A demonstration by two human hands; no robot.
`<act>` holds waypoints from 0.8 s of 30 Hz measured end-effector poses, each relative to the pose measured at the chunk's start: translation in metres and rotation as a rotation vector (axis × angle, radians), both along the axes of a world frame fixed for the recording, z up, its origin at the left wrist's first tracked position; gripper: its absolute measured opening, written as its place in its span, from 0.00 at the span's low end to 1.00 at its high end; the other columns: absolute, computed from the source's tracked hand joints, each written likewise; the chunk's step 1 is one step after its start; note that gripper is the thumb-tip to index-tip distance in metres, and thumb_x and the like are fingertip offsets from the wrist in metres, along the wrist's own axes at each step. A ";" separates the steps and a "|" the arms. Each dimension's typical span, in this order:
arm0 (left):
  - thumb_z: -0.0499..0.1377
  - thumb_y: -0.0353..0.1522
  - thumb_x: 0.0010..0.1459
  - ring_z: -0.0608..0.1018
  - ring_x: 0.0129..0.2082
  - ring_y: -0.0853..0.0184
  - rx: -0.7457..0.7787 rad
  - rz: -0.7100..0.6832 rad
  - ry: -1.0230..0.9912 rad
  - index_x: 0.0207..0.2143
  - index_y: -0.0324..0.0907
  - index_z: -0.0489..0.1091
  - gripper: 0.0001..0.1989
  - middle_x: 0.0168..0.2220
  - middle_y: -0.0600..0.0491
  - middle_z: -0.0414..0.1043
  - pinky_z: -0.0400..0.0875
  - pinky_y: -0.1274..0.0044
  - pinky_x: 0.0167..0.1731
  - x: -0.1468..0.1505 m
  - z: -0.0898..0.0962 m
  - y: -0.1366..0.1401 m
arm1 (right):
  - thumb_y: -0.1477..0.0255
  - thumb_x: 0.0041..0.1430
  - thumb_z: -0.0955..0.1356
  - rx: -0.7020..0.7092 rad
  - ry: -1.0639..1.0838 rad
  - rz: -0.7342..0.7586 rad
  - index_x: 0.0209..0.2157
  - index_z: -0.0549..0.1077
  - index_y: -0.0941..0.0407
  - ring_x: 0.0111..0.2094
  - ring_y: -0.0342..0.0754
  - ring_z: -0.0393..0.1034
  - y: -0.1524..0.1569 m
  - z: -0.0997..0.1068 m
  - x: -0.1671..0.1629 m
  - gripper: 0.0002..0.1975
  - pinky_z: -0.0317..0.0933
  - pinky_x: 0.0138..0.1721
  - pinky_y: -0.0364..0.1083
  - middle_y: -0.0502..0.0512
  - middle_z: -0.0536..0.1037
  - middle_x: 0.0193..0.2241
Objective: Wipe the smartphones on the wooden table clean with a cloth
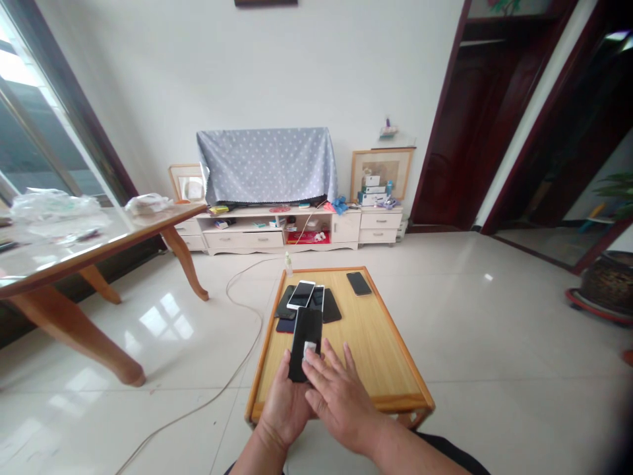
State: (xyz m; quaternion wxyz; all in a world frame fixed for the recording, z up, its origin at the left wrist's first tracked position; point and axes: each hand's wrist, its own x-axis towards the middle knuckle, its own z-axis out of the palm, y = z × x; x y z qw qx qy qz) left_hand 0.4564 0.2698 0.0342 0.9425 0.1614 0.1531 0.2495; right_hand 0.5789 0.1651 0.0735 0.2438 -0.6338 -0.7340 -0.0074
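White wall (386, 66) above a low pale cabinet (270, 239), glossy floor (469, 316), dark door (459, 132), bright window (34, 119) at left.

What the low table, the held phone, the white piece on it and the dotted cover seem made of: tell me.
Low table: wood or wood-look laminate, satin; yellowish, faint grain.
Held phone: likely glass or plastic, smooth; its face is evenly dark.
White piece: perhaps paper or thin cloth, matte; too small to settle.
Dotted cover: fabric, matte; it drapes with folds at its corners.
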 end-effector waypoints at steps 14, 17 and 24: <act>0.53 0.42 0.66 0.80 0.45 0.64 0.021 0.064 0.037 0.61 0.46 0.63 0.24 0.52 0.49 0.76 0.71 0.71 0.49 0.006 0.005 -0.009 | 0.63 0.71 0.56 0.046 0.005 -0.186 0.67 0.56 0.50 0.70 0.63 0.35 0.008 0.003 0.024 0.25 0.37 0.63 0.74 0.53 0.53 0.68; 0.53 0.46 0.65 0.78 0.50 0.62 0.025 0.014 0.074 0.59 0.43 0.65 0.25 0.53 0.46 0.75 0.69 0.69 0.53 0.006 0.007 -0.011 | 0.62 0.71 0.56 0.021 0.002 -0.059 0.68 0.53 0.48 0.70 0.61 0.36 0.000 0.003 0.011 0.25 0.37 0.64 0.72 0.50 0.52 0.68; 0.53 0.42 0.66 0.78 0.46 0.64 0.081 0.003 0.091 0.57 0.47 0.67 0.20 0.51 0.50 0.76 0.71 0.74 0.43 0.014 0.007 -0.021 | 0.64 0.72 0.56 0.080 0.010 -0.109 0.68 0.52 0.47 0.70 0.60 0.34 0.011 0.006 0.022 0.25 0.36 0.65 0.72 0.50 0.53 0.68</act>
